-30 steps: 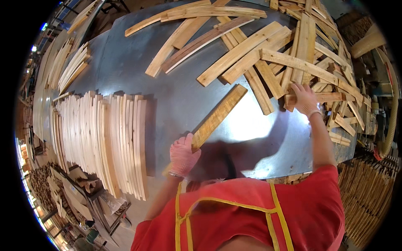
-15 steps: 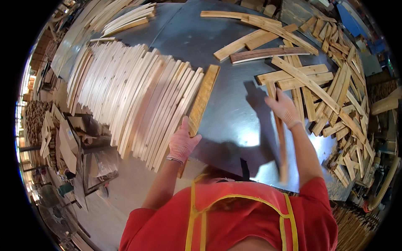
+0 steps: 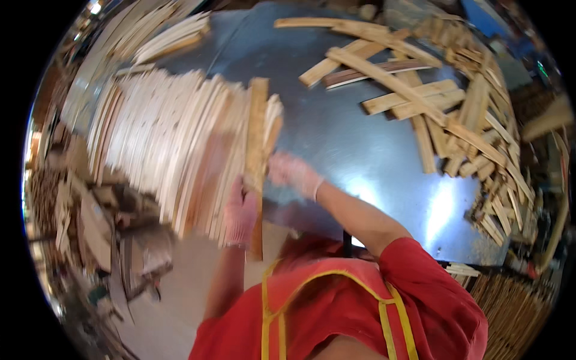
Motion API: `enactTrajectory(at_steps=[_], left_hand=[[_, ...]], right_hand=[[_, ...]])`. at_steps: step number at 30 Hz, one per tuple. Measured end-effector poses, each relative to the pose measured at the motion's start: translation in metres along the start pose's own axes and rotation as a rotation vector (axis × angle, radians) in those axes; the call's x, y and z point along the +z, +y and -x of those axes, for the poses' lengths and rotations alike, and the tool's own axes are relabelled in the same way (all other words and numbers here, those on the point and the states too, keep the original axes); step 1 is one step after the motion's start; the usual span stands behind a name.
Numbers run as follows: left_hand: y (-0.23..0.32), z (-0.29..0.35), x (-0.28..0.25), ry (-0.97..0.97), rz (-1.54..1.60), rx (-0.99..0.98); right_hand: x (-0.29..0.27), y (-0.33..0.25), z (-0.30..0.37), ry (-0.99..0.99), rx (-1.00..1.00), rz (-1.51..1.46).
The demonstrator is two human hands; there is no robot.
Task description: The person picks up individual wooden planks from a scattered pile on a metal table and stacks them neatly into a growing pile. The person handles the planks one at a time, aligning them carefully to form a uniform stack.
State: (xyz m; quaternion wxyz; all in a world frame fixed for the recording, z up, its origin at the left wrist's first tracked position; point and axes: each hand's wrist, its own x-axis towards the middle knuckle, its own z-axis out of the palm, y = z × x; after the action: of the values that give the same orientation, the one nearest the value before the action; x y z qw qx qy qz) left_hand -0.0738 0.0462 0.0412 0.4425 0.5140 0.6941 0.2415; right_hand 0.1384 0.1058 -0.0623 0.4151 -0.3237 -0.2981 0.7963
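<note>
My left hand (image 3: 242,211), in a pale knit glove, is closed around a long yellowish-brown wooden board (image 3: 257,114) at the right end of a row of boards. Close beside it, my gloved right hand (image 3: 294,174) has its fingers curled in on a second wooden board (image 3: 273,137), which slants behind the first. Motion blur and overlap hide part of the right hand's grip. The row of pale boards (image 3: 156,120) stands packed side by side, its near ends reaching past the table's edge.
A dark, shiny metal table (image 3: 324,132) spans the middle. On its right lies a jumbled pile of loose boards (image 3: 474,126), with several longer ones crossing toward the back. Another small stack (image 3: 174,39) sits at far left. Left of the floor stands a cluttered rack (image 3: 135,258).
My right hand has swung left from the loose pile, bringing a board to the row's end beside my left hand. The board in my left hand is now more upright and farther left.
</note>
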Motion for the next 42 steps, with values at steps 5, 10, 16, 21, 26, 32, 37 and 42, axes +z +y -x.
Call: enactTrajectory(at_steps=[5, 10, 16, 21, 26, 32, 37, 42], left_hand=[[0.021, 0.001, 0.081, -0.192, 0.48, 0.188], [0.085, -0.003, 0.135, -0.247, -0.076, 0.357], [0.063, 0.016, 0.176, -0.226, -0.282, 0.311], [0.077, 0.044, 0.219, -0.455, -0.478, 0.324], [0.094, 0.045, 0.211, -0.348, -0.248, 0.198], [0.126, 0.007, 0.181, -0.265, 0.018, -0.147], [0.029, 0.032, 0.143, -0.229, -0.267, 0.127], [0.008, 0.046, 0.047, -0.141, -0.826, 0.412]], right_hand=[[0.05, -0.018, 0.136, -0.033, 0.512, 0.117], [-0.129, -0.111, 0.176, 0.087, -0.514, 1.402], [-0.257, -0.357, 0.176, 0.929, -0.625, 0.435], [-0.232, -0.275, 0.119, 0.771, -0.19, 1.805], [-0.206, -0.18, 0.141, 0.694, -0.127, 1.683], [-0.044, -0.035, 0.194, 0.306, 0.038, 0.419], [-0.008, -0.052, 0.139, 0.297, 0.131, 0.404], [-0.03, 0.019, 0.056, 0.391, 0.226, 0.604]])
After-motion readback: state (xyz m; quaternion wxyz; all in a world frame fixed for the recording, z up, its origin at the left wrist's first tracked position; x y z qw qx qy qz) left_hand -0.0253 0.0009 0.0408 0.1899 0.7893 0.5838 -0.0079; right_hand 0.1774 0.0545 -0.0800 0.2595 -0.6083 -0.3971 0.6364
